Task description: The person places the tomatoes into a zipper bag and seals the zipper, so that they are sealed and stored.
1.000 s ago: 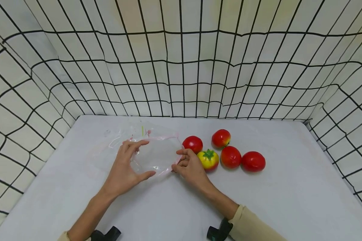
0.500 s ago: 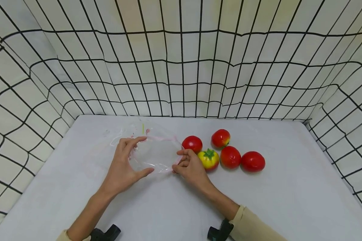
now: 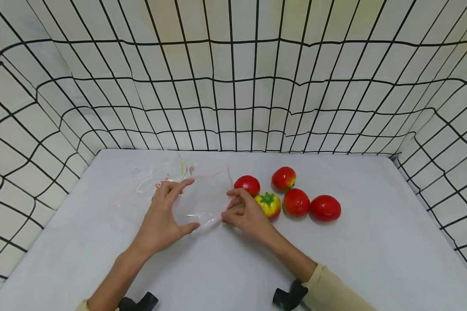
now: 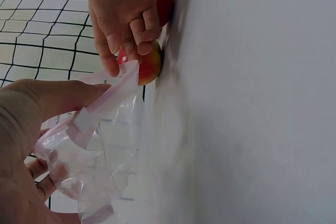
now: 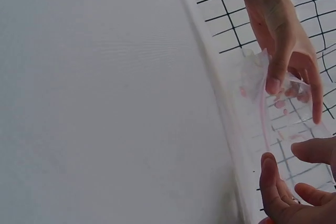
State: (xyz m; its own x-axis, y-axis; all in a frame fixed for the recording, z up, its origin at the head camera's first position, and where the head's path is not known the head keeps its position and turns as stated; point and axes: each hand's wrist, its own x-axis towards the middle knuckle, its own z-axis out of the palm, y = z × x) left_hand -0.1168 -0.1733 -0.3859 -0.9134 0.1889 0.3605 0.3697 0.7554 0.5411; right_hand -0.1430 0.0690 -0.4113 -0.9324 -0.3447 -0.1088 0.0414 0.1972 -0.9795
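A clear plastic zip bag (image 3: pixel 206 198) with a pink seal and small coloured prints lies between my hands on the white table (image 3: pixel 225 268). My left hand (image 3: pixel 161 216) holds its left side in a wide C shape, thumb near me and fingers beyond; in the left wrist view the thumb presses by the white slider (image 4: pixel 81 121). My right hand (image 3: pixel 249 216) holds the mouth's right edge, thumb at the near corner and index finger raised apart. Just beyond the right hand is a yellow-and-red tomato (image 3: pixel 269 204) with a green star-shaped top.
Several red tomatoes sit right of the bag: one (image 3: pixel 247 185) beside my right hand, another (image 3: pixel 284 178) at the back, and others (image 3: pixel 296 202) farther right. A black wire mesh (image 3: pixel 233 95) stands around the back and sides of the table.
The bag's mouth looks flatter than half a second ago, with its far right corner now standing up in a point. Both hands keep nearly the same place; the right forearm shifts slightly right.
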